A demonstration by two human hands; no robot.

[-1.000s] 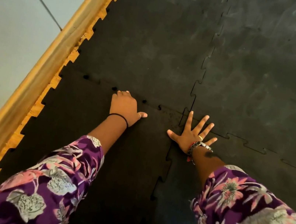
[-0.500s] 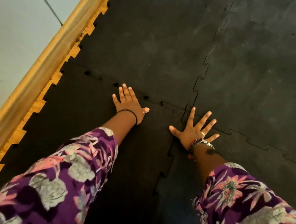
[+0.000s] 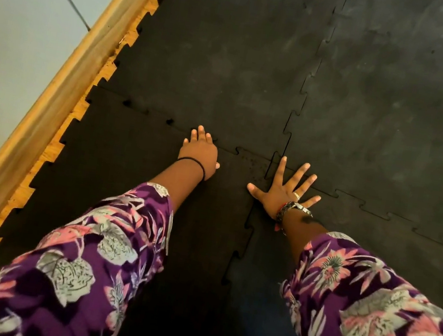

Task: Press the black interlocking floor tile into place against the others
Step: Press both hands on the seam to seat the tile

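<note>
Black floor tiles cover the floor; left hand [image 3: 199,149] and right hand [image 3: 283,190] press flat, grasping nothing. Gaps left of the left hand may stay unseated.

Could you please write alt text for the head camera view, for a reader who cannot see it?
A person presses both palms flat on black interlocking floor tiles: the left hand on the near-left tile at its far seam, the right hand spread where four tiles meet. Floral purple sleeves fill the foreground; a wooden strip edges the tiles on the left.
</note>
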